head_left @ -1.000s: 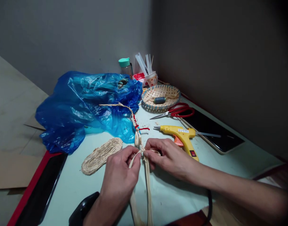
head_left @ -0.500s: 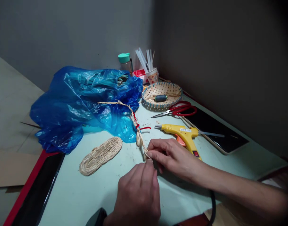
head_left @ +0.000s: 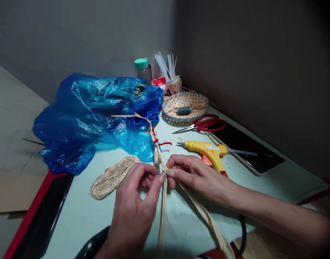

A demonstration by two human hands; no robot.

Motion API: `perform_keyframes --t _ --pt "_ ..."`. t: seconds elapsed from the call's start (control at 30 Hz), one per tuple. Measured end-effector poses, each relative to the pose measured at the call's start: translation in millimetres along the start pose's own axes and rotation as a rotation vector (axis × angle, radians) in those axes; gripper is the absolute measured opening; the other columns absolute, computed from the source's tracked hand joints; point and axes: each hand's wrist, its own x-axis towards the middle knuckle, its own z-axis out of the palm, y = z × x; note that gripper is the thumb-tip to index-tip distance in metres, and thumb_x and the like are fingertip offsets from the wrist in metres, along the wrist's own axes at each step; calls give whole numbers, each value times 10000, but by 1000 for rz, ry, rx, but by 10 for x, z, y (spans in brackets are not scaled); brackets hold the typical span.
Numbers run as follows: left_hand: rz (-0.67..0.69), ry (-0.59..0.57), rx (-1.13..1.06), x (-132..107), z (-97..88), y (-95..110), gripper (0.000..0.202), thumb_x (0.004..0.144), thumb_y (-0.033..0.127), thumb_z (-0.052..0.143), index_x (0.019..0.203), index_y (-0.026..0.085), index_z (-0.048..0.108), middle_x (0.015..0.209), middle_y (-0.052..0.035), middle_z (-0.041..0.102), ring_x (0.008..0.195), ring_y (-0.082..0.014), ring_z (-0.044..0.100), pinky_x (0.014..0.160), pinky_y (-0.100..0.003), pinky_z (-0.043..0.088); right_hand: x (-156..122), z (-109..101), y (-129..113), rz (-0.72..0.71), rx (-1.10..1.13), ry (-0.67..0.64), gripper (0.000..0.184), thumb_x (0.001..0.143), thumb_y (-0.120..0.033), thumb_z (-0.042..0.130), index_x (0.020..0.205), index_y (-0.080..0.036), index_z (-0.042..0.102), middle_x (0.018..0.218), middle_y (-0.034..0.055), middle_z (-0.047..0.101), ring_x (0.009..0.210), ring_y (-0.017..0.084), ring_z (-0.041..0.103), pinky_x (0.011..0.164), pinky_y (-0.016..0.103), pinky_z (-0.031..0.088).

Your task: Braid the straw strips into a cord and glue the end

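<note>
Both hands, left hand (head_left: 135,201) and right hand (head_left: 193,176), grip pinched shut on pale braided straw cord (head_left: 157,154); round woven basket (head_left: 199,104) beyond holds dark thread spool (head_left: 184,110).

pale straw braid (head_left: 157,155), red-tied, 2 loose strips trailing near

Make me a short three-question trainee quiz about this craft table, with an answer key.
1. True or false: the yellow glue gun is held in the right hand.
2. Which lies in the woven basket? A) scissors B) a spool of dark thread C) glue sticks
3. Fill in: both the right hand and the left hand pinch the straw braid just below its ____ tie.

Key: 1 false, it lies on the table; 2 B; 3 red.
</note>
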Motion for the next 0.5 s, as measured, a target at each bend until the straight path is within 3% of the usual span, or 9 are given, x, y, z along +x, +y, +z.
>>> perform_keyframes --t 0.03,0.1,0.2,0.27,0.33,0.5 --pt "-137 -90 -181 54 -11 -7 143 825 309 629 877 201 551 801 -14 604 751 -158 606 659 -264 467 -5 -1 -11 -19 -14 1 199 958 -239 444 804 -173 552 740 -23 596 729 110 538 678 226 390" --pt "-261 -309 -520 133 3 -43 274 814 279 639 1036 209 497 797 1 588 704 -145 604 650 -264 473 -16 -4 -23 -50 -57 2 182 971 -255 433 851 -179 547 786 -20 596 771 115 548 715 234 398" --pt "-352 -484 -785 182 50 -85 181 860 240 569 1012 170 498 751 11 542 494 -47 415 481 -184 344 -32 -13 -20 -70 -184 -2 196 986 -280 409 856 -193 527 814 -22 590 795 122 546 744 254 394" --pt "-413 -480 -820 183 58 -84 125 864 243 573 907 145 507 703 30 483 462 -18 239 423 -162 203 -45 -16 -15 -63 -253 -13 221 993 -293 391 826 -199 501 771 -30 568 753 123 530 712 261 385" --pt "-456 -441 -817 174 52 -74 145 862 261 583 850 146 496 629 69 390 468 -25 153 410 -170 126 -64 -8 -15 -57 -275 -36 237 1002 -311 361 830 -202 482 748 -31 551 734 127 518 702 269 382" --pt "-442 -349 -698 149 63 -97 160 862 305 574 820 170 499 531 99 310 439 -47 177 384 -195 121 -118 36 -24 -21 -282 -21 188 1002 -321 346 880 -209 436 774 -23 534 751 138 511 710 286 384"
